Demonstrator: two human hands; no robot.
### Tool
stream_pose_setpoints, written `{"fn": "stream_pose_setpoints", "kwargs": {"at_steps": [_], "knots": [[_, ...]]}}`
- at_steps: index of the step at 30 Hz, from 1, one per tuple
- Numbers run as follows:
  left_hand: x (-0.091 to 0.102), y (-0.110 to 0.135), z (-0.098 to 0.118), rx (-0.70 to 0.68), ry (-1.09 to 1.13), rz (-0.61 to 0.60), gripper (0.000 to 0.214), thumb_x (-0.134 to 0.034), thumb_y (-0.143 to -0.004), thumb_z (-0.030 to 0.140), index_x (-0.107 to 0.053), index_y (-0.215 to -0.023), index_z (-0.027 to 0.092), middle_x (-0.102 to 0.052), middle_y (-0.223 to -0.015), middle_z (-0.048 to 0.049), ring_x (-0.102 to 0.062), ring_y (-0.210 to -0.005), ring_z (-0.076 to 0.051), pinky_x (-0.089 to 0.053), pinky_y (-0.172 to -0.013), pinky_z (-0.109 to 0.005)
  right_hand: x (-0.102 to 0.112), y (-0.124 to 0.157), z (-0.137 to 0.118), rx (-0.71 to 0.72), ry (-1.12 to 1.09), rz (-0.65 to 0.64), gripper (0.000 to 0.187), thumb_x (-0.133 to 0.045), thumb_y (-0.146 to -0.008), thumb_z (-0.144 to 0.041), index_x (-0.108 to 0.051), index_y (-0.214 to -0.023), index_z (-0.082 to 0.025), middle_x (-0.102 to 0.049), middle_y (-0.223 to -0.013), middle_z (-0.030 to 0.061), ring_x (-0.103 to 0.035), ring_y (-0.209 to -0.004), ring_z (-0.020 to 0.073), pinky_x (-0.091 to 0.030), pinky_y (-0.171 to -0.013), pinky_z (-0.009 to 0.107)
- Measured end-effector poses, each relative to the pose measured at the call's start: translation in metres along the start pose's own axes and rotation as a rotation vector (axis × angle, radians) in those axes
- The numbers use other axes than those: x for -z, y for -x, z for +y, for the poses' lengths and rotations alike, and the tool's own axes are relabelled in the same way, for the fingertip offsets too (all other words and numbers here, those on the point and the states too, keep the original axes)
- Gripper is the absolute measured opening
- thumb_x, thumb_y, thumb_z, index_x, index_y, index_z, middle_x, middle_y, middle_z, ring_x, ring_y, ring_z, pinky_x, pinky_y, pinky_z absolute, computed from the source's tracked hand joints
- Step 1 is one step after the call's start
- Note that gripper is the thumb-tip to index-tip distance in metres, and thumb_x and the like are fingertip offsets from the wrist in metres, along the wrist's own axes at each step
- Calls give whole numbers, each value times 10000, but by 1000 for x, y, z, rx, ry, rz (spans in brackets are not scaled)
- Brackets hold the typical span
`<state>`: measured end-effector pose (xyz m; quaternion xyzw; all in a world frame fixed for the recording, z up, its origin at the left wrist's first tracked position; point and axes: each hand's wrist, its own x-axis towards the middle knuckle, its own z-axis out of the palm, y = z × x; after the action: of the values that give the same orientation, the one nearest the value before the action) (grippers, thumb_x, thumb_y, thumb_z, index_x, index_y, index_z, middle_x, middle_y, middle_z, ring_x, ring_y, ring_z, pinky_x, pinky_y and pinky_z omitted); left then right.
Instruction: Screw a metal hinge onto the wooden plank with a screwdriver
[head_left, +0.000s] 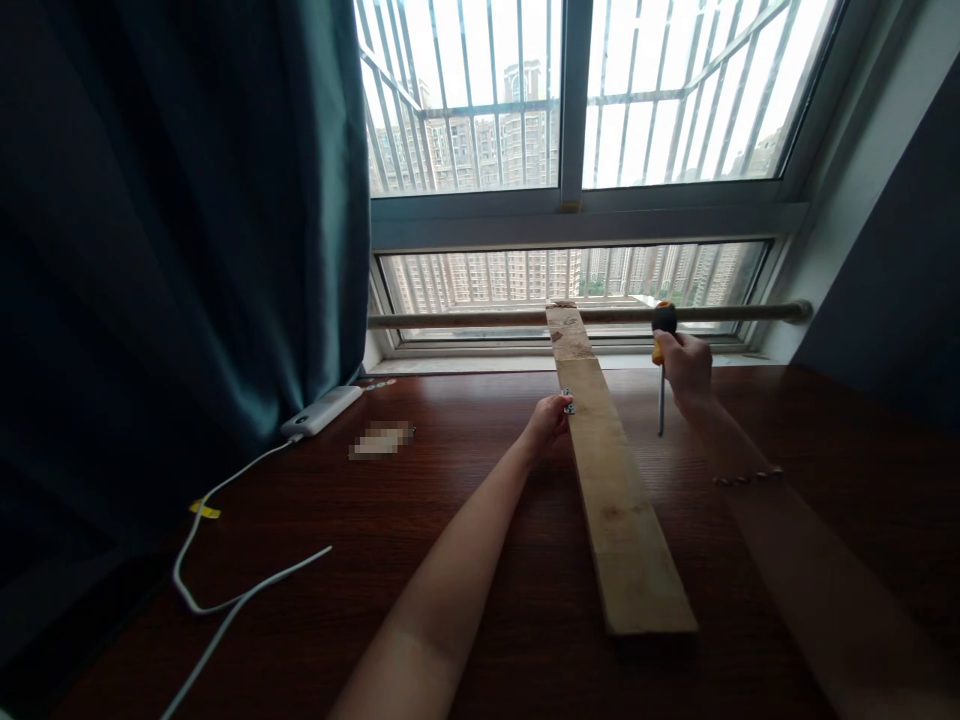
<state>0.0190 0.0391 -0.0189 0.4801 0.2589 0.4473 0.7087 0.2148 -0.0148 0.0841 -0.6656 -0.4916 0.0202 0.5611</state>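
One thing matters: my left hand (pixel 547 422), pinching the small piece (pixel 568 403) at the plank (pixel 616 480), should be steady; apart, my right hand (pixel 688 364) grips the screwdriver (pixel 664 320).

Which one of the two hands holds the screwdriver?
The right hand grips the screwdriver; the left hand holds a small metal piece by the wooden board.

Your two bare arms reach forward; your bare left forearm (pixel 450 575) slants up from the bottom edge, its left hand (pixel 545 420) pinching at the fingertips, thumb uppermost; your shadowed, bare right forearm (pixel 810 570) angles in from the lower right, its right hand (pixel 688 368) raised farther forward, fingers curled tight.
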Motion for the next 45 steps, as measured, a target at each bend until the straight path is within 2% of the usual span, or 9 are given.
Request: {"fn": "stream_pose_setpoints", "kwargs": {"at_steps": [8, 19, 27, 29, 32, 34, 37, 40, 45], "knots": [[3, -2, 0, 2, -32, 26, 255, -572, -662, 325, -400, -557, 170, -334, -369, 75, -252, -291, -25, -123, -349, -203, -37, 10, 65, -98, 616, -410, 388, -481, -720, -442, -702, -817, -138, -679, -795, 133, -627, -799, 267, -429, -617, 283], [2, 0, 3, 0, -42, 18, 234, -566, -665, 335, -419, -588, 170, -358, -374, 75, -259, -276, -34, -132, -353, -206, -50, 24, 96, -150, 676, -473, 402, -541, -694, -453, -697, -919, -158, -674, -880, 137, -622, -880, 299, -471, -667, 316], [1, 2, 3, -28, -49, 9, 201, -550, -663, 302, -416, -593, 170, -377, -405, 69, -257, -290, -29, -133, -354, -206, -50, 29, 89, -187, 717, -468, 458, -527, -708, -500, -665, -963, -146, -641, -948, 170, -599, -925, 326, -466, -706, 368], [0, 2, 4, -36, -55, 13, 203, -556, -657, 300, -415, -591, 169, -384, -416, 66, -265, -296, -28, -135, -353, -203, -48, 28, 82, -179, 737, -394, 502, -517, -715, -537, -651, -964, -122, -618, -979, 195, -593, -923, 330, -460, -708, 379], [0, 2, 4, -51, -62, 19, 217, -561, -652, 301, -406, -577, 170, -367, -412, 70, -266, -302, -27, -140, -353, -199, -44, 27, 58, -33, 622, -163, 472, -479, -770, -504, -612, -1012, -121, -604, -995, 180, -600, -873, 274, -449, -701, 341], [0, 2, 4, -58, -68, 21, 217, -564, -650, 300, -410, -575, 167, -361, -411, 71, -262, -308, -26, -146, -354, -197, -42, 29, 36, 127, 412, -104, 387, -450, -807, -455, -617, -965, -143, -634, -879, 115, -603, -775, 209, -436, -681, 293], [0, 4, 5, -66, -74, 17, 197, -561, -654, 305, -443, -598, 158, -368, -420, 69, -269, -324, -29, -165, -359, -195, -44, 39, 4, 337, 86, -328, 345, -464, -801, -453, -636, -820, -154, -627, -692, 38, -563, -608, 145, -413, -590, 241], [-1, 6, 6, -76, -75, 7, 172, -550, -660, 304, -485, -638, 147, -371, -430, 68, -292, -344, -36, -182, -366, -191, -50, 51, -12, 457, -29, -581, 297, -586, -711, -452, -640, -766, -165, -612, -648, 5, -536, -566, 122, -381, -532, 213], [-2, 7, 7, -70, -71, 6, 167, -549, -652, 298, -514, -671, 135, -392, -445, 63, -299, -346, -34, -175, -363, -190, -56, 57, -10, 475, 23, -623, 232, -669, -644, -380, -644, -731, -167, -603, -632, 0, -526, -564, 116, -355, -524, 210]]}}
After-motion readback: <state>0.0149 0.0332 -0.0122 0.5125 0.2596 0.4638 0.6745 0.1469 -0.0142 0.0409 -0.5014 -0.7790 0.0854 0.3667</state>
